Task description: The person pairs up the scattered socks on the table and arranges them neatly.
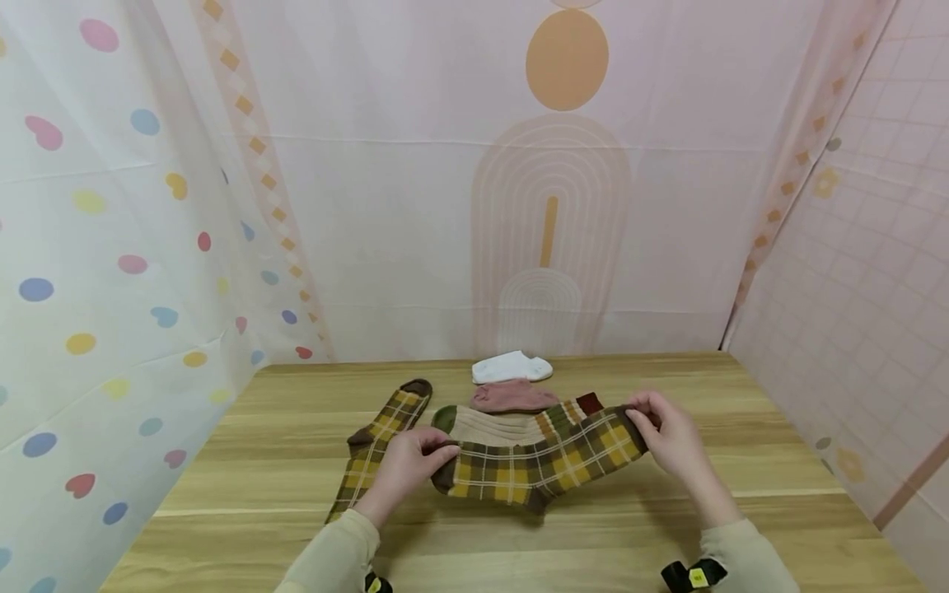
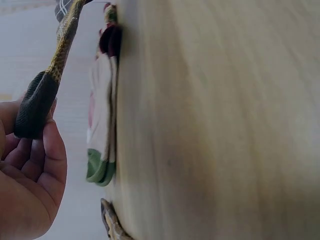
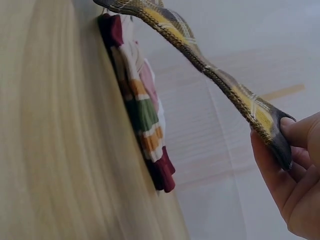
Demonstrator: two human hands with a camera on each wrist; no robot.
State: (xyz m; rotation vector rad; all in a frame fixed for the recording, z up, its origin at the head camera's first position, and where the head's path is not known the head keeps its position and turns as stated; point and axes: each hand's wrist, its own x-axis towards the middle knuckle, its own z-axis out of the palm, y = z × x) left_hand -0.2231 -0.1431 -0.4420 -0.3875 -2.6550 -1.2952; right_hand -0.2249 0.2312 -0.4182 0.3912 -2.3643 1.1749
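A yellow and brown plaid sock is stretched lengthwise between my hands, its dark heel hanging down in the middle. My left hand pinches the dark left end; in the left wrist view, the thumb and fingers grip that band. The dark right end is pinched by my right hand, thumb against fingers in the right wrist view. In both wrist views the sock hangs above the tabletop. A matching plaid sock lies on the table at the left, its lower part partly behind my left arm.
Behind the held sock lie cream socks with green toes, striped legs and dark red cuffs. Beyond them are pink socks, then white socks near the back edge of the wooden table. Patterned curtains surround the table.
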